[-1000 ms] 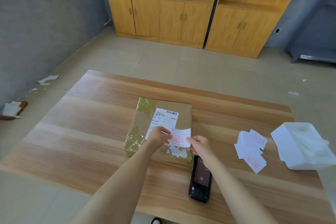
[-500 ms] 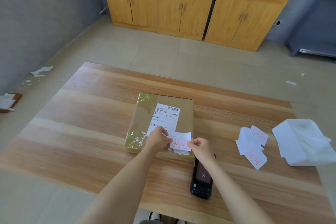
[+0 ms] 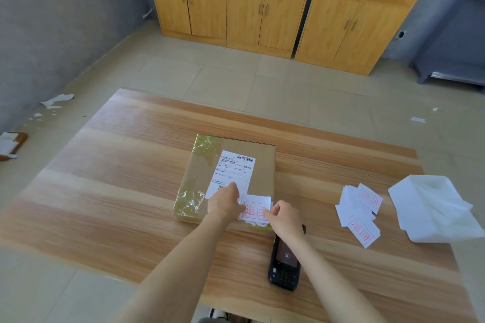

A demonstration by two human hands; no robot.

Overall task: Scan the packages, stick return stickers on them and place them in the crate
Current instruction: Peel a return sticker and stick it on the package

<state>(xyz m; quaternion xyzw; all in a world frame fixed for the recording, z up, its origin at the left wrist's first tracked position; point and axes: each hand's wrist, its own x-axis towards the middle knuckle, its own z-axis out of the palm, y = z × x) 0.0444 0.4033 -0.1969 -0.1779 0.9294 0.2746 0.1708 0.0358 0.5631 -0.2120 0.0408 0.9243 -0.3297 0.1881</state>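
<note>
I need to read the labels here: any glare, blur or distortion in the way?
Head view: glare on the clear tape on the package; shipping label print too small to read; return sticker stamp sharp; cabinets lean from wide-angle distortion.

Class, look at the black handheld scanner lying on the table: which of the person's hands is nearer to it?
Right. The right hand hides the top end of the scanner, pinching the return sticker; the left hand is farther left, over the package.

Hands (image 3: 224, 203) (image 3: 284, 217) on sticker (image 3: 256, 211) atop package (image 3: 263, 178)
</note>
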